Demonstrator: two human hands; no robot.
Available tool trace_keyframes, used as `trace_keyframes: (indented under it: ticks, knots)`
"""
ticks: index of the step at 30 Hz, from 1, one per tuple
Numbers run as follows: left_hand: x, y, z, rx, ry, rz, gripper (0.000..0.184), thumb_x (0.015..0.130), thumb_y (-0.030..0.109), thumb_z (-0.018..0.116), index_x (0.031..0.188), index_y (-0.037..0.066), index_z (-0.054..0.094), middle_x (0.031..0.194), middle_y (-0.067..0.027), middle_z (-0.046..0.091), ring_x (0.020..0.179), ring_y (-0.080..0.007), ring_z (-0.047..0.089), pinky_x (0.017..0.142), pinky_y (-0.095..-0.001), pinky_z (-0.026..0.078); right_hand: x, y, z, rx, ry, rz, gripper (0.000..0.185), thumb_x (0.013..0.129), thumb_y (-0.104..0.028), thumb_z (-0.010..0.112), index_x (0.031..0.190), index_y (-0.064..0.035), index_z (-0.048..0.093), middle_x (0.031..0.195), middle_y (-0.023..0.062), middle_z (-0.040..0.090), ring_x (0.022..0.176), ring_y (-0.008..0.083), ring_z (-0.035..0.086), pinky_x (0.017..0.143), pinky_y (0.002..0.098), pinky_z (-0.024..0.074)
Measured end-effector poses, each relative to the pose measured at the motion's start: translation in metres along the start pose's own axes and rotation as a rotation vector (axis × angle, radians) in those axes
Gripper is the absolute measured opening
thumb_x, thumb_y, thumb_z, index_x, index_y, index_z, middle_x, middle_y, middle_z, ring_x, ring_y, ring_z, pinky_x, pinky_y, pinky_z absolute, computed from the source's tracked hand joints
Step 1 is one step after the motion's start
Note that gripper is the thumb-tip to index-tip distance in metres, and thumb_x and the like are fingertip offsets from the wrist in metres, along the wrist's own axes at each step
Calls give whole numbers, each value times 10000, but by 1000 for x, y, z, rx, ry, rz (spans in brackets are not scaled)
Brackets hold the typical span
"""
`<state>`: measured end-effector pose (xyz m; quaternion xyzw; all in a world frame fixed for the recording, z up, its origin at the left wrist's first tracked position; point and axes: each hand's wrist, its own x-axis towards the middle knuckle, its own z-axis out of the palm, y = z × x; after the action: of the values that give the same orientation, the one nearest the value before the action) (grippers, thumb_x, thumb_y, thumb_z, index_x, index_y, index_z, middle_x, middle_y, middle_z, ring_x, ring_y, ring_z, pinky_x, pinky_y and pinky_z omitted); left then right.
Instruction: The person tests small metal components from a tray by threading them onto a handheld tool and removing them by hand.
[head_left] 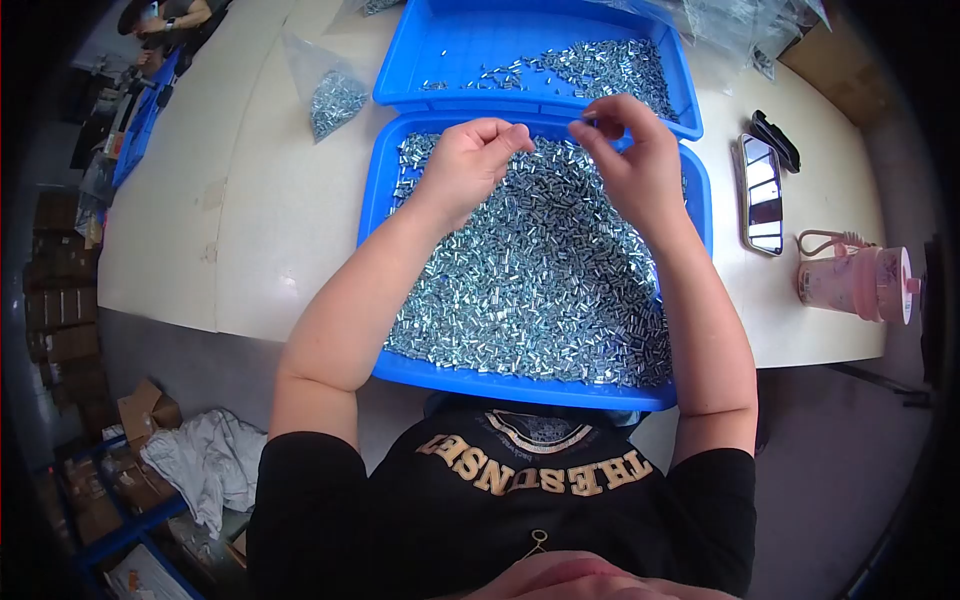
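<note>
Loose metal pieces (530, 270) are heaped in the near blue bin (520, 393), which is set against the near edge of the tabletop (270, 220); the heap is spread below both hands and towards that edge, with the long axes of the pieces turned every way. The left hand (470, 165) and the right hand (640, 165) are held over the bin's far part, about equally near the heap. The left thumb is pressed to the forefinger; the right thumb and fingertips are kept narrowly apart, and whether a piece is held in either cannot be told. More pieces are gathered at the right side of the far blue bin (460, 40). Upside-down lettering, seemingly "THE SUNSET", is printed on the black shirt (540, 470); no brand can be read on the phone (763, 195)
</note>
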<state>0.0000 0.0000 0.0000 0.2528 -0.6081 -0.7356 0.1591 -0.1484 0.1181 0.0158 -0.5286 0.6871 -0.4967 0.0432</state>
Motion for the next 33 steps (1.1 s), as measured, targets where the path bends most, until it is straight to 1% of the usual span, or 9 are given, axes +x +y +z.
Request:
trace_keyframes:
  ticks: [2, 5, 12, 14, 20, 23, 27, 30, 33]
  knots:
    - [0, 2, 4, -41, 75, 69, 146, 834, 158, 624, 907, 36, 593, 612, 71, 462, 461, -4, 321, 401, -168, 220, -1, 3, 2, 433, 65, 121, 153, 818, -136, 631, 895, -11, 584, 731, 4, 587, 669, 64, 524, 592, 199, 414]
    - [1, -2, 11, -78, 89, 142, 128, 818, 127, 639, 900, 38, 598, 623, 67, 482, 463, -3, 327, 402, -166, 224, -2, 5, -6, 521, -13, 160, 158, 827, -131, 623, 903, 1, 584, 754, 7, 597, 688, 59, 532, 618, 198, 426]
    - [1, -5, 9, 31, 88, 218, 97, 801, 106, 655, 863, 39, 623, 642, 51, 527, 481, -2, 358, 408, -161, 237, -3, 7, -3, 511, -21, 130, 147, 836, -124, 612, 916, -3, 594, 783, 15, 608, 719, 66, 548, 634, 203, 436]
    - [0, -3, 7, 34, 79, 114, 117, 771, 117, 691, 830, 28, 646, 760, 4, 612, 690, -44, 515, 632, -188, 414, -3, 5, -4, 498, -28, 116, 143, 832, -127, 617, 899, -2, 597, 779, 16, 608, 718, 69, 550, 639, 204, 438]
    - [1, -9, 5, 174, 114, 223, 126, 755, 120, 705, 813, 22, 653, 713, 12, 606, 648, -34, 497, 582, -187, 396, -1, 9, -11, 282, -166, 259, 135, 811, -116, 634, 875, -2, 602, 750, 19, 611, 715, 80, 563, 658, 212, 449]
    - [1, -8, 4, 230, 133, 227, 109, 758, 67, 695, 830, 14, 634, 725, 17, 597, 638, -29, 502, 579, -156, 393, -1, 8, -9, 278, -152, 176, 134, 798, -110, 646, 868, -4, 606, 753, 24, 618, 707, 84, 564, 653, 220, 455]
    - [1, -7, 5, 205, 137, 227, 123, 743, 106, 712, 795, 16, 647, 661, 28, 582, 602, -23, 465, 546, -180, 372, -1, 10, -8, 348, -130, 142, 124, 784, -101, 659, 843, -2, 611, 753, 27, 623, 688, 91, 565, 649, 228, 462]
    - [0, -8, 4, 216, 140, 259, 112, 733, 92, 717, 780, 17, 648, 650, 31, 578, 580, -19, 455, 522, -177, 360, 0, 8, -10, 337, -163, 218, 166, 804, -163, 649, 810, 0, 618, 701, 39, 616, 633, 98, 551, 598, 239, 449]
    - [-3, -3, 5, 300, 159, 296, 120, 717, 84, 728, 778, 19, 648, 636, 39, 568, 563, -12, 440, 496, -176, 340, 0, 7, -10, 122, -262, 318, 267, 836, -254, 612, 770, 5, 611, 633, 50, 592, 577, 102, 525, 542, 256, 422]
